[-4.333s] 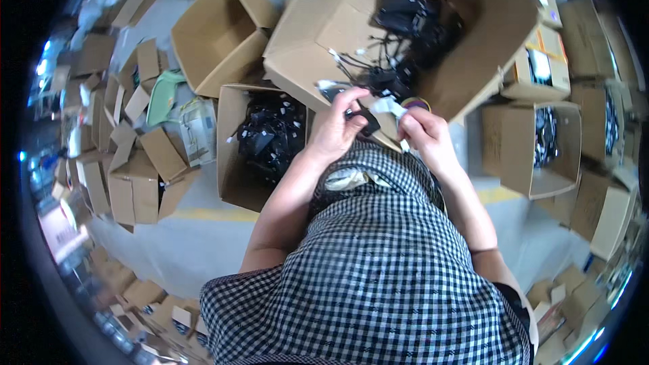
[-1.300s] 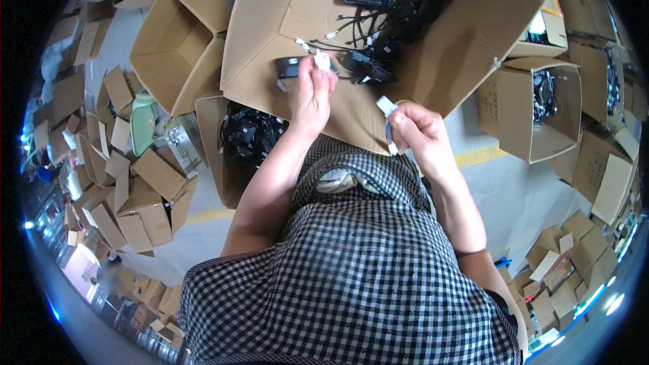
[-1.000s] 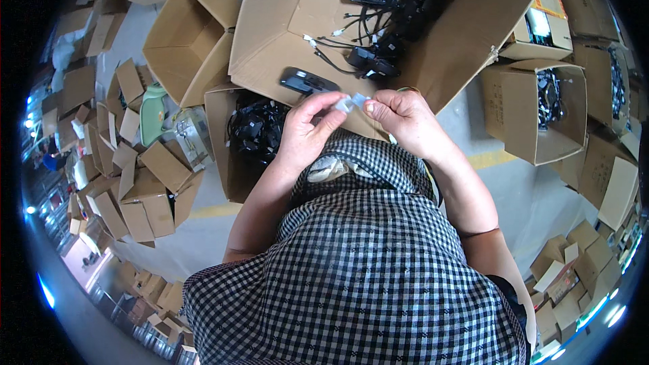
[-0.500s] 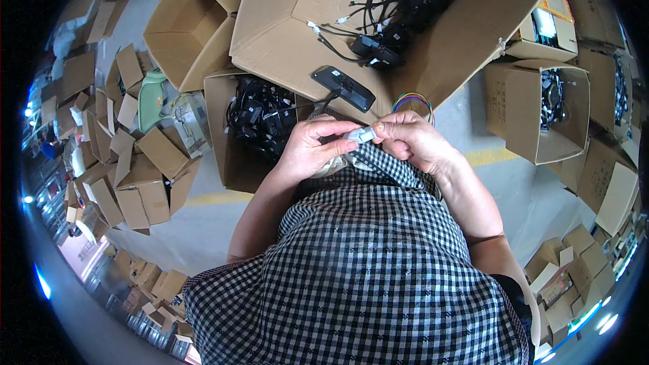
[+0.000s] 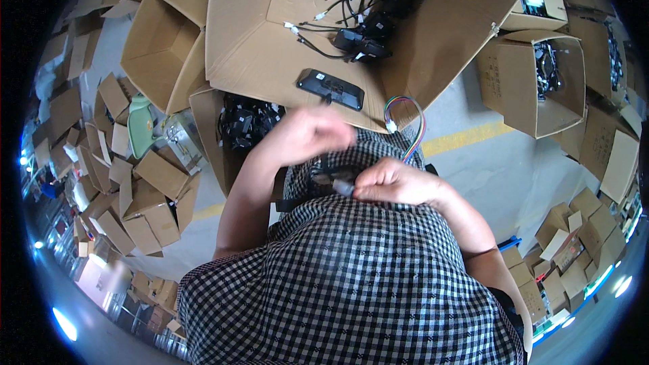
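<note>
My right hand (image 5: 399, 183) is closed in front of the checked apron, pinching a whitish plug connector (image 5: 343, 188). From behind that hand a loop of multicoloured wires (image 5: 422, 118) rises, with a small white plug (image 5: 391, 126) at its far end. My left hand (image 5: 311, 135) is smeared by motion, so its fingers cannot be read; it is apart from the right hand. Just beyond it, a flat black device (image 5: 331, 89) with rounded ends lies at the near side of the big open carton (image 5: 250, 47).
Inside the big carton are several black devices (image 5: 365, 40) with cables and white plugs. A carton of black parts (image 5: 245, 122) stands at its near left. An open carton (image 5: 162, 47) is farther left, beside a green plastic chair (image 5: 140, 128). Another parts-filled carton (image 5: 500, 81) stands right.
My hands have parted: the right came down toward me with the whitish connector, the left let go and moved up-left. The multicoloured wires show more fully. The whole view has shifted slightly.
</note>
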